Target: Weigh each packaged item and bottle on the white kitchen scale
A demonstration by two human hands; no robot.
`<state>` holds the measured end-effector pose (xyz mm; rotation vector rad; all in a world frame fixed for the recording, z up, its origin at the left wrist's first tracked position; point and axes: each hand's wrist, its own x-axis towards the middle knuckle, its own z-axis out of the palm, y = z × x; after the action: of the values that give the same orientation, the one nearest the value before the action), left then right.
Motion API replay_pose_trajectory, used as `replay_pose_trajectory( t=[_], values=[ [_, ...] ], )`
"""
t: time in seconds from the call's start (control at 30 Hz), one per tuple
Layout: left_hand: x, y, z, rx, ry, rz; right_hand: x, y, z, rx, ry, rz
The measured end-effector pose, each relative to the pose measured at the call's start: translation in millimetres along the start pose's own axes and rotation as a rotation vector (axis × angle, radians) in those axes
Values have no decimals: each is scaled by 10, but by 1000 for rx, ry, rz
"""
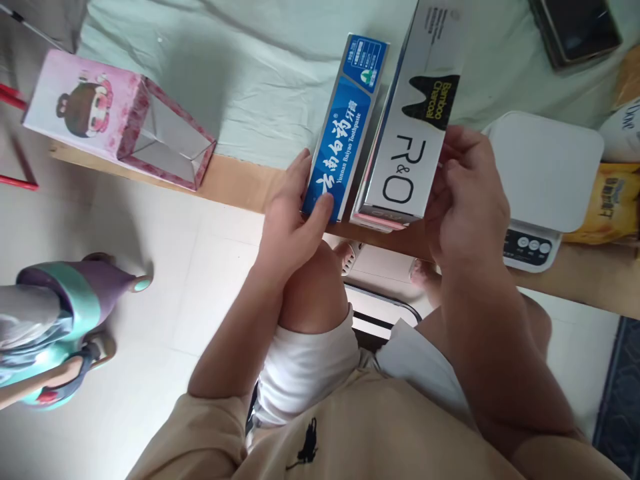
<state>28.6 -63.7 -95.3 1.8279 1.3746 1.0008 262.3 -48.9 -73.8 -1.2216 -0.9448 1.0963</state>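
Note:
My left hand (297,217) is closed around the lower end of a blue toothpaste box (345,127), its thumb lying across the front. Beside it, tilted the same way, is a silver toothpaste box marked R&O and Bamboo Charcoal (407,147). Curled fingers of my right hand (467,190) grip the right edge of this silver box near its lower end; some fingertips are hidden. A thin pinkish edge shows along the silver box's left and bottom sides. Both boxes are over the front edge of the cloth-covered table.
An open pink carton (100,110) lies on its side at the table's left. On the right are a white kitchen scale (545,173), a yellow snack packet (613,207), a white bottle (623,130) and a dark phone (577,30). A person on a purple-teal ride-on toy (83,293) is at lower left.

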Motion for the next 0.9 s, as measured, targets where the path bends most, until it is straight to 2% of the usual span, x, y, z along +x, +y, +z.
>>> replay_pose_trajectory(
  t=[0.1, 0.2, 0.3, 0.37, 0.5, 0.63, 0.77, 0.9],
  values=[
    [-33, -44, 3, 52, -98, 84, 22, 76, 6, 35, 11, 55],
    [-38, -56, 0, 151, -155, 107, 41, 137, -8, 52, -26, 125],
    [-1, -81, -9, 196, -175, 99, 34, 190, -23, 39, -86, 107],
    [36, -94, -8, 206, -183, 98, 16, 215, -19, 16, -72, 74],
    [118, -73, 11, 118, -148, 54, -26, 214, 24, -6, -12, 62],
    [175, -37, 24, -6, -99, 15, -63, 166, 60, -25, -32, 50],
    [173, -41, 30, 40, -108, 71, -92, 132, 51, -94, -23, 22],
    [159, -45, 43, 52, -84, 63, -93, 153, 26, -144, -24, 1]
  ],
)
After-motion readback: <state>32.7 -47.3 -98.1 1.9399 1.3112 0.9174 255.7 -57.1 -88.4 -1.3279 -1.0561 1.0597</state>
